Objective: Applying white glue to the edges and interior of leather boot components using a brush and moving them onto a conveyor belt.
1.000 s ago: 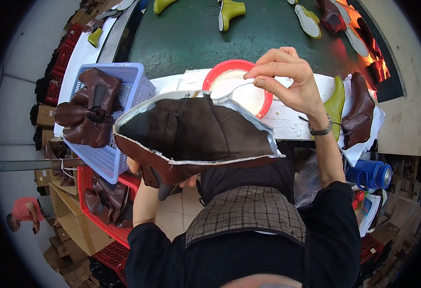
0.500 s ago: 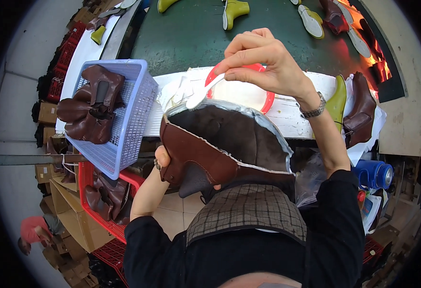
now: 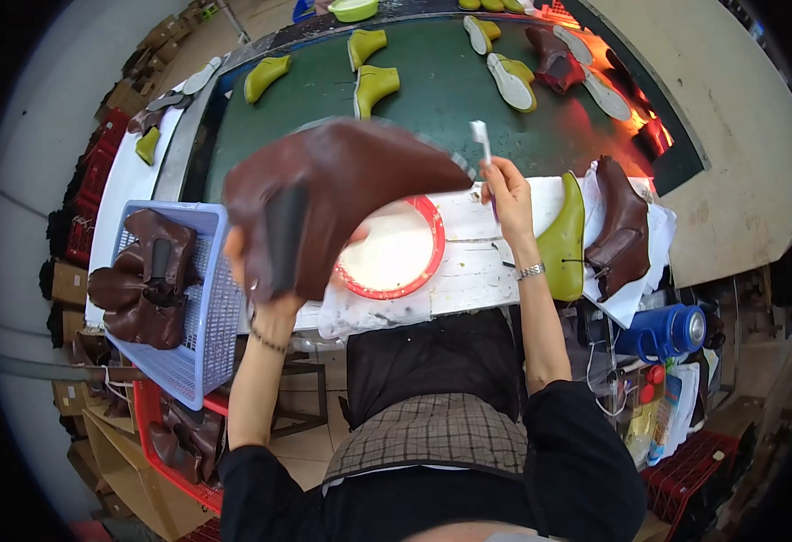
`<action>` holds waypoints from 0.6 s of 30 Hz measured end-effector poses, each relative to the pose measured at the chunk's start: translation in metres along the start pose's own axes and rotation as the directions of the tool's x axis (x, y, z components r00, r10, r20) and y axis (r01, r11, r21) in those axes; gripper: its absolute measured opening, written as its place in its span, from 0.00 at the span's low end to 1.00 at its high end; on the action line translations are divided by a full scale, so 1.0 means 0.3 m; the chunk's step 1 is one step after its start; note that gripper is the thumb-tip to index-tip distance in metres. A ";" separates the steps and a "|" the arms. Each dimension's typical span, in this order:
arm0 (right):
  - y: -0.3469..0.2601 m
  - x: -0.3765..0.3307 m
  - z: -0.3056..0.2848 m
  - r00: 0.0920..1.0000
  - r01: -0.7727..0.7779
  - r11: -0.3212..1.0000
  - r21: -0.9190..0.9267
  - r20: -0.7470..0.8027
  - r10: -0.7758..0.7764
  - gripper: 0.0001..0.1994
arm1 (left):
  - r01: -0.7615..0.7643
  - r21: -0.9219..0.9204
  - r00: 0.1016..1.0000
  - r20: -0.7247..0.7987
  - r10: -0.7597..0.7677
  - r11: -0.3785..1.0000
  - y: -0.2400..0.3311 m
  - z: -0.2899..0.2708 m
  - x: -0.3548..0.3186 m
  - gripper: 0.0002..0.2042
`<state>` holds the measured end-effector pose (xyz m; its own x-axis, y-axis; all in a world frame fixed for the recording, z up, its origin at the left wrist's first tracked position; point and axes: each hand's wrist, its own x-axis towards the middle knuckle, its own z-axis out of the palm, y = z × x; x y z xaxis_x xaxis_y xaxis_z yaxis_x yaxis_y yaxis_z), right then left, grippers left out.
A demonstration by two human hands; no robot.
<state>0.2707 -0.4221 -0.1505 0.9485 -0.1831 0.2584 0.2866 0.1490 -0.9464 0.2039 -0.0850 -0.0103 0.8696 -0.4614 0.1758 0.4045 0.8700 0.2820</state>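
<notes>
My left hand (image 3: 276, 307) is closed around a brown leather boot upper (image 3: 346, 172), lifted over the white work surface with its outer side and dark elastic panel showing. Most of my left fingers are hidden behind the leather. Close to the upper's pointed right end, my right hand (image 3: 510, 194) pinches a toothbrush (image 3: 480, 135) with its white bristle head up. Below the upper, partly covered by it, sits a round tub with a red rim (image 3: 439, 244), holding a whitish liquid.
At left, a blue plastic basket (image 3: 220, 334) holds brown uppers, above a red crate (image 3: 150, 425). A green boot (image 3: 565, 244) and brown boot (image 3: 622, 226) stand at right, near a blue flask (image 3: 662, 332). Beyond lies a green conveyor belt (image 3: 441, 108) bearing several shoes.
The boot upper has been raised away from my body and turned, so its outside now shows instead of its lining. My right hand has moved right with the toothbrush, whose head now points up.
</notes>
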 end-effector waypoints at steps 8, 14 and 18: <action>0.237 0.034 -0.022 0.929 -0.074 0.918 -0.390 -0.362 -0.079 0.09 | 0.293 0.243 0.947 -0.204 -0.247 0.925 -0.227 -0.057 0.614 0.25; 0.212 0.017 -0.066 0.904 -0.103 0.953 -0.285 -0.426 -0.029 0.09 | 0.470 0.416 0.882 -0.190 -0.431 0.778 -0.708 -0.132 1.071 0.21; 0.258 0.002 -0.107 0.889 -0.162 0.930 -0.330 -0.458 -0.007 0.08 | 0.508 0.353 0.851 -0.062 -0.522 0.786 -1.110 -0.289 1.294 0.19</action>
<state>0.2891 -0.4420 -0.2298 0.7795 -0.6087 0.1480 0.0679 -0.1527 -0.9859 0.4314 -0.5387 -0.1176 0.5463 -0.8357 -0.0560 0.6597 0.3881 0.6436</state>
